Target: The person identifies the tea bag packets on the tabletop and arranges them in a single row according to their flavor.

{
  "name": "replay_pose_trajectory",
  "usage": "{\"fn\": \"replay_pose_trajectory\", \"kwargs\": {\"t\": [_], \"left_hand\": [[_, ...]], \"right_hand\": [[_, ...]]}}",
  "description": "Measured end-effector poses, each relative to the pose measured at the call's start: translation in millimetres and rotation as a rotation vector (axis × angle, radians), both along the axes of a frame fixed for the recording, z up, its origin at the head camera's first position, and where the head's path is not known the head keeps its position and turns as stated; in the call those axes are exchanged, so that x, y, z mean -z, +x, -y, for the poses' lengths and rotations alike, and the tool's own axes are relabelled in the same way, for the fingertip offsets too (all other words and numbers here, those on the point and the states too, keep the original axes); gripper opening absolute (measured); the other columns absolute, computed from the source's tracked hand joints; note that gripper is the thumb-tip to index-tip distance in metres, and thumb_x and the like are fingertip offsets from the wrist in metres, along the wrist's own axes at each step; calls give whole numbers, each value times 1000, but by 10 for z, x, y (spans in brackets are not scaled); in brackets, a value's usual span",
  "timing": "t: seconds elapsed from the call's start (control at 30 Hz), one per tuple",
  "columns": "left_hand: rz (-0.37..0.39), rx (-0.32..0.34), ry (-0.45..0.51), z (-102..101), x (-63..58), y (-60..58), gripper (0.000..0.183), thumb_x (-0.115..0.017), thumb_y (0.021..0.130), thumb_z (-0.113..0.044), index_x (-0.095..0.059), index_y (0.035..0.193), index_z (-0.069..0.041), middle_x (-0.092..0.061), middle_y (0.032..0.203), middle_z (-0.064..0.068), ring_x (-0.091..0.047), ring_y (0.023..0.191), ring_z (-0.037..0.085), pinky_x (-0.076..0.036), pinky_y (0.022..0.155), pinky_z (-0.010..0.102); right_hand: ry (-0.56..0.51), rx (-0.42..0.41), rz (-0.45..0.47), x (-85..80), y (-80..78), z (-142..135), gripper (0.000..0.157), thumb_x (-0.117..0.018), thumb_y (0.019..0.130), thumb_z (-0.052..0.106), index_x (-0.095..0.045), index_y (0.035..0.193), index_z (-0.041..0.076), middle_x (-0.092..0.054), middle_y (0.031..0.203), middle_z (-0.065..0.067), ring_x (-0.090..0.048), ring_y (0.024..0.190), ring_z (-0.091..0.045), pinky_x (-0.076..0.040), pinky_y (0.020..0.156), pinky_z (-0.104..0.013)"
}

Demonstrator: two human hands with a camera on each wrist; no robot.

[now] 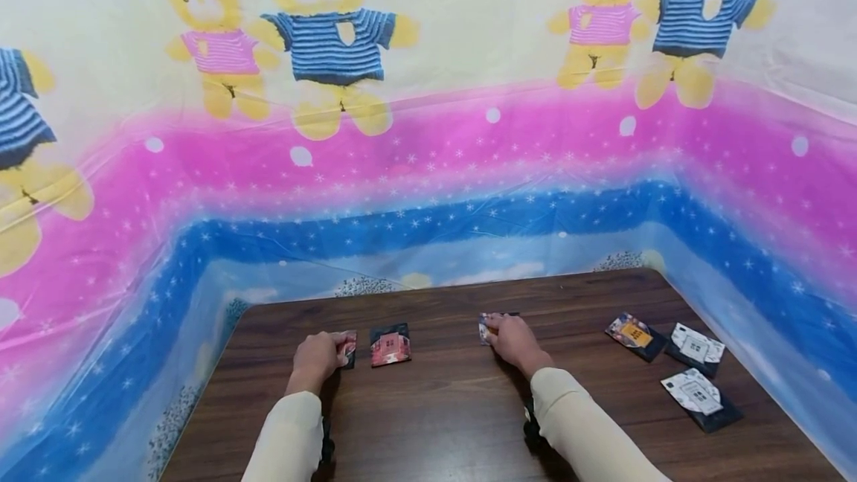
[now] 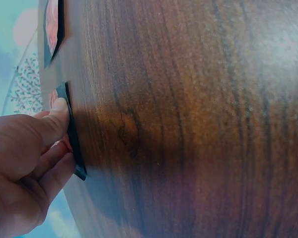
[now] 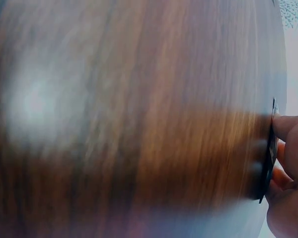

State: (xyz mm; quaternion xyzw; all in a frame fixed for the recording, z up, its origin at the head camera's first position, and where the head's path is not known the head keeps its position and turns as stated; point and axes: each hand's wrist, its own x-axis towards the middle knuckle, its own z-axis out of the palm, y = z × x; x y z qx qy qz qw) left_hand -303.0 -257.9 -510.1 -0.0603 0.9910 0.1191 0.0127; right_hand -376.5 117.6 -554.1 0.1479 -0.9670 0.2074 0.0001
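My left hand (image 1: 315, 359) holds a flat red-and-black packet (image 1: 350, 348) at the left of the table, its palm and fingers covering much of it. In the left wrist view, the thumb lies on the packet (image 2: 66, 94) near one end and the other fingers curl at its edge. Just right of it lies another red-and-black packet (image 1: 390, 345) with a house picture. Farther right, my right hand (image 1: 515, 342) grips a white-and-dark packet (image 1: 483, 329), mostly hidden under the fingers. Seen edge-on in the right wrist view, this thin packet (image 3: 269, 166) stands tilted against the fingers.
On the right side of the brown wooden table (image 1: 435, 407) lie an orange-and-dark packet (image 1: 633, 334) and two white-and-black packets, one farther back (image 1: 696, 348) and one nearer (image 1: 699, 396). A bear-printed cloth (image 1: 428, 169) hangs around the table's back and sides.
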Motion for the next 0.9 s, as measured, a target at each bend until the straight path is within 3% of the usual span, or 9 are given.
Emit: {"fn": "replay_pose_trajectory", "kwargs": {"t": [0.9], "left_hand": [[-10, 8, -8, 12, 46, 18, 48, -79, 90, -21, -68, 135, -11, -72, 116, 26, -69, 91, 39, -56, 85, 54]], "right_hand": [[-12, -48, 45, -27, 147, 497, 43, -64, 101, 25, -61, 143, 14, -55, 152, -8, -47, 143, -38, -40, 116, -54]]}}
